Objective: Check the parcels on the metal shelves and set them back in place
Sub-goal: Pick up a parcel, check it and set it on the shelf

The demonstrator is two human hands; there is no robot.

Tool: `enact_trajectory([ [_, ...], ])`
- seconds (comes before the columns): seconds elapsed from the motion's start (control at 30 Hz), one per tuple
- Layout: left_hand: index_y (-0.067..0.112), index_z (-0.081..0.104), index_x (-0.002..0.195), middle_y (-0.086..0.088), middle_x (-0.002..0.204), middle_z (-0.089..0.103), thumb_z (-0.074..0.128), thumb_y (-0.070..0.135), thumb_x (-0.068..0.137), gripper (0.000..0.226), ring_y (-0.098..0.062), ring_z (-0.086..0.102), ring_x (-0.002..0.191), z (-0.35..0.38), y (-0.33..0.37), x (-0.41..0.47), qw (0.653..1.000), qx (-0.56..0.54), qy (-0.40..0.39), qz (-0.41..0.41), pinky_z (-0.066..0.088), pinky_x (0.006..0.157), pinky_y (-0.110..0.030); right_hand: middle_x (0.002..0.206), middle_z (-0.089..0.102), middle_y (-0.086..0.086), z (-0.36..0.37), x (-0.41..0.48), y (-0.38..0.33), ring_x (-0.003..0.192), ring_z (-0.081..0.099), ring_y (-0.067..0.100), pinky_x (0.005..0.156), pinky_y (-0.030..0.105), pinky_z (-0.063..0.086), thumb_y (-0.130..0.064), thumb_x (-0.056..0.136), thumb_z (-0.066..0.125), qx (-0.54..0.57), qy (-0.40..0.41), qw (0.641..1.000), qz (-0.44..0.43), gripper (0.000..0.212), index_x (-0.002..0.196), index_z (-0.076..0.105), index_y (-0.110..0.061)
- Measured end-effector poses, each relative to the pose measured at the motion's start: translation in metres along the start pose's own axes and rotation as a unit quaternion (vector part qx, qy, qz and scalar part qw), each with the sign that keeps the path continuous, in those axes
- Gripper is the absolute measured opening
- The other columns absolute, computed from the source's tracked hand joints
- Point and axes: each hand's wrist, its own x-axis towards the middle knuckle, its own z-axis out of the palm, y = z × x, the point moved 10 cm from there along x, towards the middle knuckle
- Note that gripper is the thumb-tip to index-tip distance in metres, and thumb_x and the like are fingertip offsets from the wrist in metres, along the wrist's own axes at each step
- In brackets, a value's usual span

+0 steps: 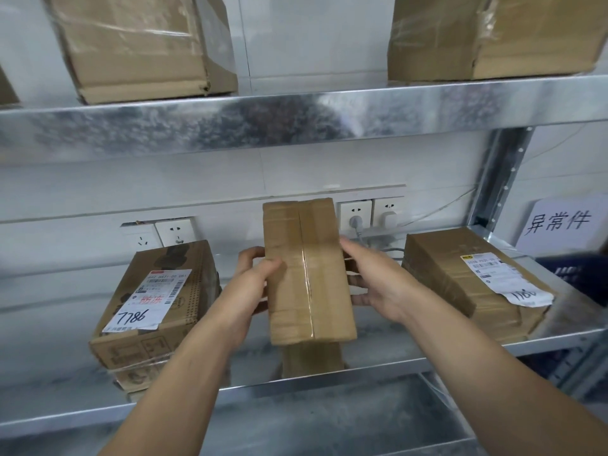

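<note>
A long taped brown parcel [307, 271] is held above the middle metal shelf [362, 371], its plain taped side facing me. My left hand [251, 287] grips its left edge, thumb on the top face. My right hand [378, 278] holds the right edge with fingers curled under it. To the left, a printed carton [154, 311] lies on the shelf with a label marked 7786. To the right lies another brown parcel [467, 281] with a white label.
Two large cartons [141, 47] [493, 34] sit on the upper shelf [296, 123]. Wall sockets with plugs and cables [368, 218] are behind the held parcel. A white handwritten sign [559, 225] stands at far right beside the shelf upright [500, 176].
</note>
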Motion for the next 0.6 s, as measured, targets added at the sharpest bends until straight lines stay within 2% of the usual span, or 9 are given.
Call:
enact_trajectory([
  [0.07,0.024,0.053,0.128,-0.01,0.118,0.068,0.053,0.043,0.102,0.032,-0.024,0.069,0.094,-0.003,0.004,-0.001,0.999,-0.05,0.002,0.008,0.052,0.078,-0.036,0.103,0.079,-0.001,-0.002,-0.002,-0.004,0.108,0.07,0.021,0.094,0.05,0.057,-0.057,0.101,0.051,0.043,0.002,0.999,0.004,0.042,0.119,0.069,-0.023],
  [0.1,0.021,0.055,0.129,-0.011,0.118,0.068,0.051,0.048,0.102,0.038,-0.026,0.07,0.094,-0.003,0.005,-0.002,0.997,-0.075,0.0,0.006,0.052,0.078,-0.037,0.106,0.078,0.002,-0.004,-0.003,-0.006,0.109,0.07,0.024,0.094,0.052,0.057,-0.06,0.101,0.05,0.055,0.005,0.998,0.003,0.047,0.123,0.067,-0.022],
  [0.2,0.021,0.06,0.129,-0.014,0.117,0.07,0.045,0.062,0.1,0.053,-0.033,0.071,0.1,-0.005,0.004,-0.001,0.991,-0.131,-0.013,-0.015,0.056,0.087,-0.046,0.102,0.073,0.007,-0.007,-0.003,-0.01,0.104,0.069,0.03,0.087,0.051,0.057,-0.064,0.1,0.047,0.079,0.013,0.997,0.007,0.055,0.133,0.061,-0.022],
  [0.27,0.024,0.06,0.132,-0.014,0.114,0.07,0.042,0.07,0.097,0.061,-0.037,0.071,0.1,-0.007,0.002,-0.001,0.988,-0.149,-0.019,-0.034,0.056,0.088,-0.049,0.097,0.073,0.006,-0.007,-0.003,-0.009,0.101,0.069,0.031,0.09,0.054,0.057,-0.067,0.099,0.047,0.077,0.012,0.997,0.014,0.059,0.135,0.061,-0.022],
  [0.37,0.026,0.063,0.133,-0.015,0.118,0.07,0.041,0.077,0.093,0.068,-0.037,0.07,0.102,-0.006,0.0,-0.002,0.988,-0.141,-0.028,-0.056,0.056,0.087,-0.05,0.109,0.068,0.009,-0.006,-0.002,-0.006,0.117,0.064,0.035,0.099,0.063,0.051,-0.074,0.093,0.05,0.048,0.003,0.999,0.025,0.07,0.138,0.06,-0.021],
  [0.47,0.027,0.071,0.123,-0.013,0.115,0.073,0.046,0.077,0.089,0.065,-0.035,0.07,0.102,0.0,0.0,-0.004,0.991,-0.104,-0.044,-0.068,0.055,0.083,-0.049,0.106,0.069,0.01,-0.003,-0.005,-0.006,0.111,0.065,0.032,0.097,0.062,0.053,-0.075,0.09,0.052,0.006,-0.012,0.999,0.033,0.068,0.129,0.065,-0.021],
  [0.53,0.028,0.074,0.112,-0.011,0.109,0.074,0.055,0.07,0.089,0.052,-0.036,0.07,0.101,0.004,0.0,-0.006,0.993,-0.076,-0.047,-0.072,0.055,0.082,-0.049,0.115,0.072,0.009,0.002,-0.007,-0.005,0.113,0.065,0.032,0.1,0.063,0.05,-0.076,0.086,0.058,-0.019,-0.033,0.999,0.037,0.062,0.125,0.068,-0.03],
  [0.6,0.026,0.073,0.107,-0.009,0.105,0.073,0.06,0.059,0.091,0.039,-0.036,0.07,0.097,0.006,-0.004,-0.007,0.994,-0.052,-0.052,-0.077,0.055,0.079,-0.049,0.109,0.076,0.006,0.007,-0.012,-0.004,0.111,0.067,0.033,0.099,0.063,0.051,-0.071,0.087,0.063,-0.054,-0.05,0.997,0.037,0.048,0.112,0.075,-0.031],
])
